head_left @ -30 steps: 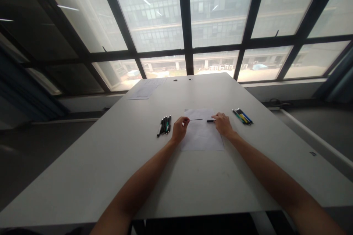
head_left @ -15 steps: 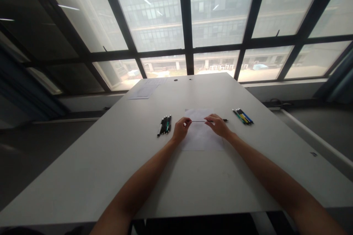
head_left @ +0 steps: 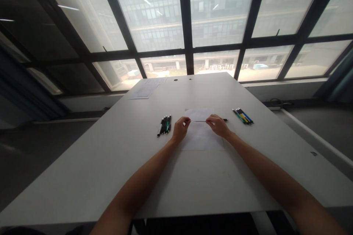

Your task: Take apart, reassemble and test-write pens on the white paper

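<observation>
**Thin refill pinched between 2 hands above the paper**

Left hand (head_left: 180,128) closed on 1 end of a thin dark refill (head_left: 199,121); right hand (head_left: 219,125) closed around a pen barrel (head_left: 224,120), tip end poking out past the fingers. Refill spanned the gap between both sets of fingertips, just above a white sheet (head_left: 202,141).

Judged risky: so slender a rod could bend or kink if pushed off-axis. Could also slip from a light pinch and roll off toward the pens left of the fingers (head_left: 164,125) or the bundle to the right (head_left: 242,116).
</observation>
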The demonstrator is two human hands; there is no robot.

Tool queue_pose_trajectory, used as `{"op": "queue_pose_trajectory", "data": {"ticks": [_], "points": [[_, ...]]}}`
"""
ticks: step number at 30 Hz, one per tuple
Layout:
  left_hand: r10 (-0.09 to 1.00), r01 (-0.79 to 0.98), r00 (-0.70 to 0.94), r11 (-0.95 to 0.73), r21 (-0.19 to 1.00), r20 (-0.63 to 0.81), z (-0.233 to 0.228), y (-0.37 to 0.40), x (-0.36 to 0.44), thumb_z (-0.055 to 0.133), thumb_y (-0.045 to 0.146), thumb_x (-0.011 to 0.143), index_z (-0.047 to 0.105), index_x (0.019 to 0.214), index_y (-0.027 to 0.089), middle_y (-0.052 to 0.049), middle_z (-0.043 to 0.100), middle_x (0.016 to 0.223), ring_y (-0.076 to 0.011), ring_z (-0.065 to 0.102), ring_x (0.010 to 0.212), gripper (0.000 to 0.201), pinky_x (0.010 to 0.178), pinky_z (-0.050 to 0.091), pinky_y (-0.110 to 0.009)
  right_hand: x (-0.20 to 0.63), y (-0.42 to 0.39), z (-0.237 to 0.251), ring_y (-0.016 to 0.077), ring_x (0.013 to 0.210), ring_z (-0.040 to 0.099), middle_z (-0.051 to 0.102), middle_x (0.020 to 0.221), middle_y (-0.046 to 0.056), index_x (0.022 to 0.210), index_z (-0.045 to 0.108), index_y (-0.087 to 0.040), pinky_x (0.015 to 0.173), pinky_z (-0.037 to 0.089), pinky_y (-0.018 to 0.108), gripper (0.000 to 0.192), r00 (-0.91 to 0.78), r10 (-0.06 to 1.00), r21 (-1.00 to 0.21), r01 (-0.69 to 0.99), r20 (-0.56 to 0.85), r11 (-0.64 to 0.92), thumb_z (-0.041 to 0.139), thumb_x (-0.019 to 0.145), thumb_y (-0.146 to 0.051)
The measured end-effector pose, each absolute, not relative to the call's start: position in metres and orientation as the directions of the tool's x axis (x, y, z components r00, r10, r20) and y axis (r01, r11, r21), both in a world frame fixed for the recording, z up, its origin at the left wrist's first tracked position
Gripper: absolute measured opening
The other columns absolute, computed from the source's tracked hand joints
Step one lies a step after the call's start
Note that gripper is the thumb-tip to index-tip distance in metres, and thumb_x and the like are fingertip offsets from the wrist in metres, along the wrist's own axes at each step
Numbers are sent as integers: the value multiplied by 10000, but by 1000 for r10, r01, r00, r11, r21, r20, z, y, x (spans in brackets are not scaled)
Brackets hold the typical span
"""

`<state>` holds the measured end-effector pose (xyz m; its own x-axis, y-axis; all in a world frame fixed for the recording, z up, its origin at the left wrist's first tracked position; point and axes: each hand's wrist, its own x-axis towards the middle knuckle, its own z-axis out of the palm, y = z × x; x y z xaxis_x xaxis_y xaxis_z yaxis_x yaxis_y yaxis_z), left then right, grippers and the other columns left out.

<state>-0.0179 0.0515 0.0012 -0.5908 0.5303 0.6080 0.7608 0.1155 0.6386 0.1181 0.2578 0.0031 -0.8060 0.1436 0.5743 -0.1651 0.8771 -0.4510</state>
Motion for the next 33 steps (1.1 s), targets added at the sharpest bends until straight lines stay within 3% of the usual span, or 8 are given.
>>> {"op": "queue_pose_trajectory", "data": {"ticks": [4,14,20,25,33], "points": [[485,746,-622,131,653,614,-2,52,-21,591,287,893,660,897,172,-39,687,841,-139,611,736,134,667,485,-249,118,261,1,193,865,578,644,853,56,829,717,-197,831,448,318,146,-806,170,-425,-109,567,899,590,896,-222],[525,749,-602,112,653,601,-4,53,-21,592,302,895,665,884,174,-33,685,846,-127,600,711,147,602,452,-232,117,260,-1,184,871,581,651,843,49,841,744,-198,830,410,299,128,-903,84,-283,-44,422,958,621,878,-196],[552,749,-590,101,655,589,-1,52,-19,594,292,892,664,886,178,-31,687,848,-131,607,729,134,609,448,-238,118,261,1,193,885,591,659,859,54,875,745,-199,846,422,312,116,-902,86,-283,-41,424,958,629,878,-210],[635,771,-521,64,634,570,3,51,-14,589,316,895,662,883,186,-29,681,833,-136,603,736,149,626,460,-246,119,254,5,196,875,603,670,885,56,972,723,-211,850,455,336,132,-837,80,-378,-157,541,912,663,874,-276],[731,814,-392,-8,581,559,9,51,-5,599,294,894,673,891,195,-25,678,817,-130,602,736,123,651,485,-247,118,234,13,199,892,602,681,908,64,973,713,-227,852,464,350,136,-792,-65,-386,-365,607,847,660,885,-317]]}}
